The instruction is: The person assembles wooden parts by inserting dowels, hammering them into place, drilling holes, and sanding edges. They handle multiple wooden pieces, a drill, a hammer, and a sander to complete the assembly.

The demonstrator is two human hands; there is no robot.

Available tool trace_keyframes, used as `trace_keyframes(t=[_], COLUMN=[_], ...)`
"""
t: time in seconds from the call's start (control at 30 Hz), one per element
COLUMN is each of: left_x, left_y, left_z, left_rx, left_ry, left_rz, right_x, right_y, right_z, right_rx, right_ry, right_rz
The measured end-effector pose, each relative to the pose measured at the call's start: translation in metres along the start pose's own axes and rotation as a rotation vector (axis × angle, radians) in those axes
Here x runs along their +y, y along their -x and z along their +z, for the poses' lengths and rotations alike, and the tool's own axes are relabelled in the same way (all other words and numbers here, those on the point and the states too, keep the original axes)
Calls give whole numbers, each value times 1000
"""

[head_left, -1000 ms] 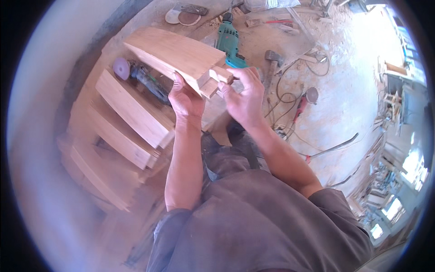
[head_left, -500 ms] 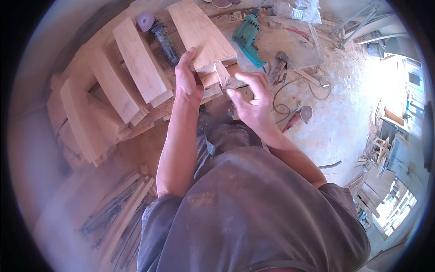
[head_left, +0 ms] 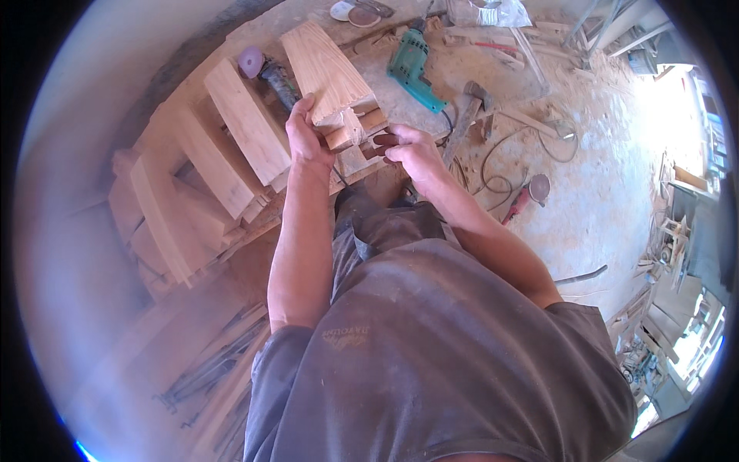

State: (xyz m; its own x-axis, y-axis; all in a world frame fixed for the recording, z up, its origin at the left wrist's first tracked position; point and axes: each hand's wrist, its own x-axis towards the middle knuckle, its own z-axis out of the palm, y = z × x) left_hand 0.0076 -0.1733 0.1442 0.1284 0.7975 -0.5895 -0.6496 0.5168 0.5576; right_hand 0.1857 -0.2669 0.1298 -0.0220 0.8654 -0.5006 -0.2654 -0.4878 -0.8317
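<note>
**Both hands on the wooden piece**

My left hand (head_left: 306, 138) grips the near end of the pale wooden plank (head_left: 327, 73), thumb on top, fingers curled under the edge, forearm running straight up from my body. My right hand (head_left: 416, 154) comes in from the other side, wrist bent inward, fingertips pinched on a small dark piece (head_left: 386, 140) held against the short wooden blocks (head_left: 356, 127) joined under the plank's end. The plank tilts away from me, its grain face up, its far end pointing toward the top of the view.

Just left of it lie several curved wooden slats (head_left: 239, 127) fixed side by side on a frame. An angle grinder (head_left: 269, 73) with a purple disc rests between the slats and the plank. To the right, on the dusty floor (head_left: 600, 192), lie a green electric drill (head_left: 412, 65), a hammer (head_left: 469, 108) and loops of cable (head_left: 500, 162).
</note>
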Motion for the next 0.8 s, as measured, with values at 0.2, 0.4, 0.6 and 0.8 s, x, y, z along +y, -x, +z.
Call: trace_keyframes(t=[0.2, 0.4, 0.6, 0.8], left_x=[-1, -1, -2, -4], left_y=[2, 4, -9, -14], left_z=[0, 2, -11, -11], left_rx=[1, 44, 28, 78], left_ry=[-16, -25, -17, -23], left_rz=[-9, -28, -40, -18], right_x=[-2, -14, -9, -19], right_y=[5, 9, 2, 1], right_z=[-4, -3, -5, -6], right_rx=[-51, -81, -102, -82], right_ry=[-106, -137, -129, -107], right_rz=[11, 47, 65, 111])
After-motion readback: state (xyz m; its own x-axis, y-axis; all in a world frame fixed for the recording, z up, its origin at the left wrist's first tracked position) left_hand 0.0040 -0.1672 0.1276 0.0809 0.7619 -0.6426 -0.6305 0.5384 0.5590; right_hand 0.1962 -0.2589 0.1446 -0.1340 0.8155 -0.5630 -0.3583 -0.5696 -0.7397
